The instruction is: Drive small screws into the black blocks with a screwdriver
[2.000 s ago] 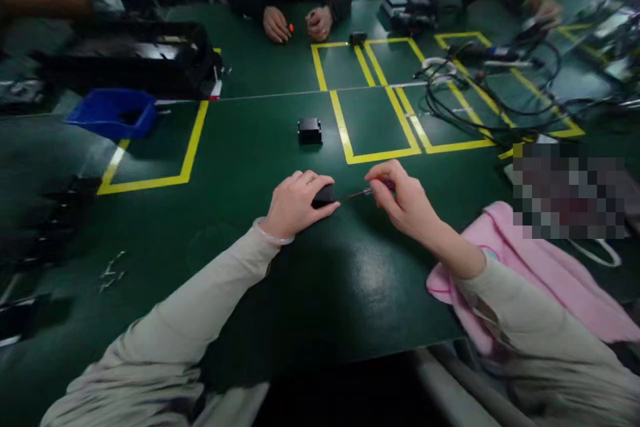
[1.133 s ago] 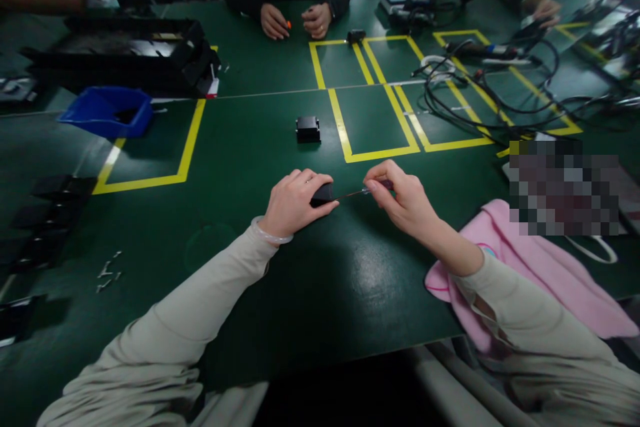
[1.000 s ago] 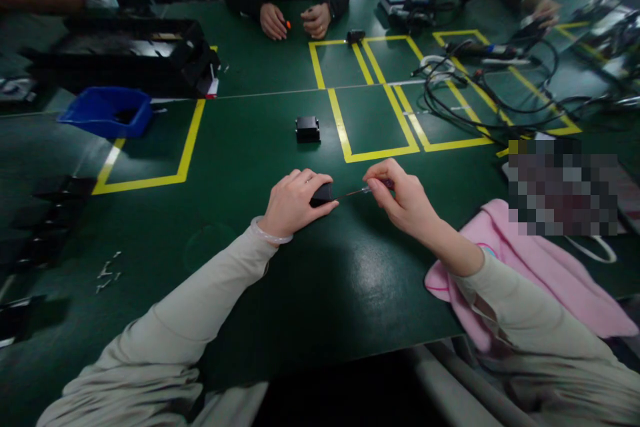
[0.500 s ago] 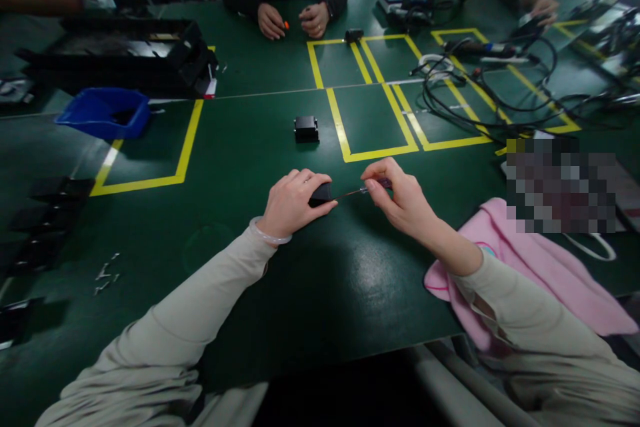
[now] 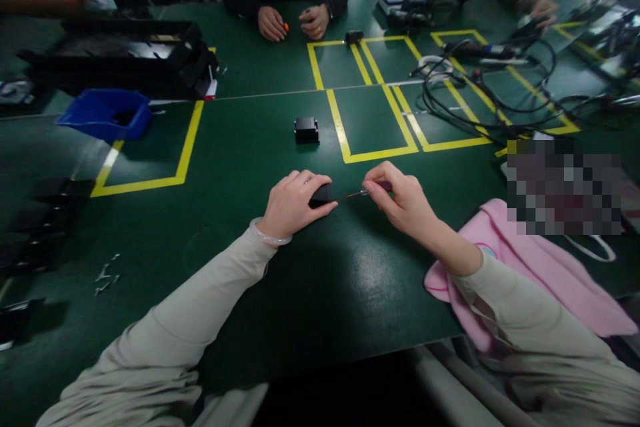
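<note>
1. Step in hand, as I judge it: screwdriver work at the right end of a small black block (image 5: 321, 195), which sits on the green table (image 5: 240, 147) directly in front of the person.
2. The next move probably calls for a firmly braced block and a shaft kept in line while the handle is turned; slipping off the end seems the main risk.
3. Left hand (image 5: 294, 203): curled partly closed over the block, thumb along the near side and fingers over the far side, gripping it.
4. Right hand (image 5: 403, 199): thumb and fingertips pinched together on the handle of a slim screwdriver (image 5: 364, 192). Its shaft points left to the block's end; whether the tip is seated cannot be told.
5. Beyond the hands stands 1 similar black housing (image 5: 307, 130), well apart from both. Small metal pieces (image 5: 103, 274) lie left of the left forearm.
</note>
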A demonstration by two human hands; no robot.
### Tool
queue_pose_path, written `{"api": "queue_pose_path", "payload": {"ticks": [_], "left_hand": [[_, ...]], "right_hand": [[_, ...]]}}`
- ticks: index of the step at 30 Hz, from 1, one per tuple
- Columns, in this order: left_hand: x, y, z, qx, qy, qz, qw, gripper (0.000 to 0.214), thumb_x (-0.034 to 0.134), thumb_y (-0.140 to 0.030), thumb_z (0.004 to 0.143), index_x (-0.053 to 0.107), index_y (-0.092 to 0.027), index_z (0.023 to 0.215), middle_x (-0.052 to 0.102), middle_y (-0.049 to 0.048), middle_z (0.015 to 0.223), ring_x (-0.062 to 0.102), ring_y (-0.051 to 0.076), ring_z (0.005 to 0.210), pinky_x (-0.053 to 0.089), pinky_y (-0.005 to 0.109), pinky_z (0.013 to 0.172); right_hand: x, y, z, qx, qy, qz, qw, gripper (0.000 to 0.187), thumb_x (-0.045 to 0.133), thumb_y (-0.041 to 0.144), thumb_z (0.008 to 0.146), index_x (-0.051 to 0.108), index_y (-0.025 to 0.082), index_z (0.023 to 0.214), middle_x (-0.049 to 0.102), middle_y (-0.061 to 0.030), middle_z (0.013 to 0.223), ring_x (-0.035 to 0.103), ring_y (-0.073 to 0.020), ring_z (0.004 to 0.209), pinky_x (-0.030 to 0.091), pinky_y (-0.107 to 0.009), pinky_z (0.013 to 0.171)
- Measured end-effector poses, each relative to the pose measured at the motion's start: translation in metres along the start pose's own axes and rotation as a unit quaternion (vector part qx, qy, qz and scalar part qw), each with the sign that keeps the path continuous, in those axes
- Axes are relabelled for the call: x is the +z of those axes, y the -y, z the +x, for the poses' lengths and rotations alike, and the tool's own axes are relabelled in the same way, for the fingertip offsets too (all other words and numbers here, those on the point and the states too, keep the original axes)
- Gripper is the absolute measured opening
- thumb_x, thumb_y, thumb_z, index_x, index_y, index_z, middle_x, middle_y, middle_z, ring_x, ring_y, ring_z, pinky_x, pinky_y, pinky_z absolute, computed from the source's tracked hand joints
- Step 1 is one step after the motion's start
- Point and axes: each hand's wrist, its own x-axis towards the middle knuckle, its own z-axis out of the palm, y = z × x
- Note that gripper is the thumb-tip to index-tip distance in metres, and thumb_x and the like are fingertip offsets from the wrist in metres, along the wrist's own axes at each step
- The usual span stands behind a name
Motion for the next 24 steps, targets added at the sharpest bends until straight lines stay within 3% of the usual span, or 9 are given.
{"api": "queue_pose_path", "payload": {"ticks": [5,11,16,24], "left_hand": [[0.0003,0.0001,0.0003,0.001,-0.001,0.003,1.0,0.044,0.054,-0.056,0.094,0.064,-0.022,0.12,0.067,0.007,0.108,0.058,0.024,0.097,0.046,0.036,0.085],[-0.0005,-0.0006,0.0006,-0.004,0.0,-0.002,1.0,0.044,0.055,-0.057,0.093,0.064,-0.022,0.119,0.067,0.0069,0.109,0.059,0.024,0.097,0.046,0.036,0.084],[-0.0007,-0.0007,0.0002,-0.002,0.001,0.0,1.0,0.044,0.054,-0.056,0.094,0.064,-0.022,0.12,0.067,0.0073,0.108,0.059,0.024,0.097,0.046,0.036,0.084],[0.0005,0.0003,0.0002,-0.002,-0.001,-0.002,1.0,0.044,0.054,-0.056,0.094,0.064,-0.022,0.12,0.067,0.0073,0.109,0.058,0.025,0.097,0.046,0.037,0.084]], "right_hand": [[-0.0005,0.0022,0.0002,0.0,-0.002,0.0,1.0,0.004,0.049,0.022,0.099,0.052,0.021,0.099,0.057,0.0033,0.076,0.053,-0.0076,0.056,0.041,-0.021,0.056],[-0.0012,0.0022,0.0,0.005,0.013,-0.007,1.0,0.009,0.051,0.026,0.099,0.052,0.022,0.091,0.056,0.0049,0.068,0.05,-0.0075,0.051,0.04,-0.022,0.054],[0.0006,0.0021,-0.0008,0.012,-0.009,-0.008,1.0,0.006,0.048,0.023,0.098,0.052,0.021,0.103,0.063,-0.0008,0.086,0.058,-0.0093,0.061,0.044,-0.023,0.059],[-0.0003,0.0024,0.0006,0.007,-0.001,-0.013,1.0,0.004,0.05,0.024,0.098,0.052,0.022,0.096,0.061,0.0015,0.077,0.059,-0.0103,0.061,0.044,-0.023,0.059]]}}
